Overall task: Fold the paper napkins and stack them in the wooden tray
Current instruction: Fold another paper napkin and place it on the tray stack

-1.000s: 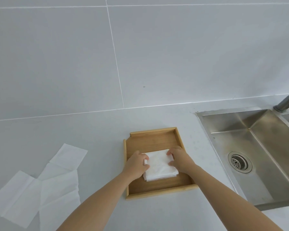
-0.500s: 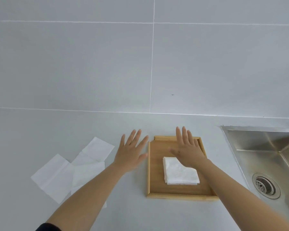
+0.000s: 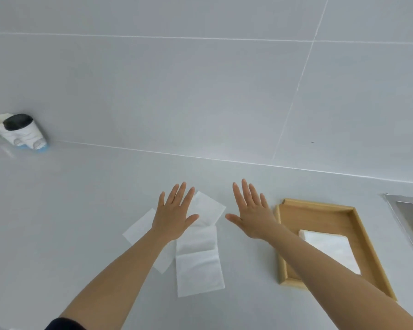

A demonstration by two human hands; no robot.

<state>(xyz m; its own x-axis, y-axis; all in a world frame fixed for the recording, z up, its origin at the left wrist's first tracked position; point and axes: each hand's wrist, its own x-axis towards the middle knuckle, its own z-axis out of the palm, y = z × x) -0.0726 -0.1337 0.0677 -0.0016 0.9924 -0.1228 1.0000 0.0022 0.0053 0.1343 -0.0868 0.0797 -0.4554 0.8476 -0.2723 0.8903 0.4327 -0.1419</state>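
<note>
The wooden tray (image 3: 320,210) lies on the white counter at the right, holding a folded white napkin stack (image 3: 329,248) partly hidden by my right forearm. Left of the tray, unfolded white paper napkins (image 3: 197,260) lie spread and overlapping on the counter. My left hand (image 3: 174,215) hovers flat over the upper part of these napkins, fingers spread, holding nothing. My right hand (image 3: 250,213) is open with fingers apart, between the loose napkins and the tray's left rim.
A steel sink (image 3: 410,215) shows its corner at the far right edge. A white holder with a dark top (image 3: 22,132) sits at the back left by the tiled wall. Bare white counter (image 3: 69,222) stretches left of the napkins.
Both hands left the folded napkin in the tray and moved left with fingers spread; the left hand now sits over the loose napkins. The view swung left, bringing in the holder.
</note>
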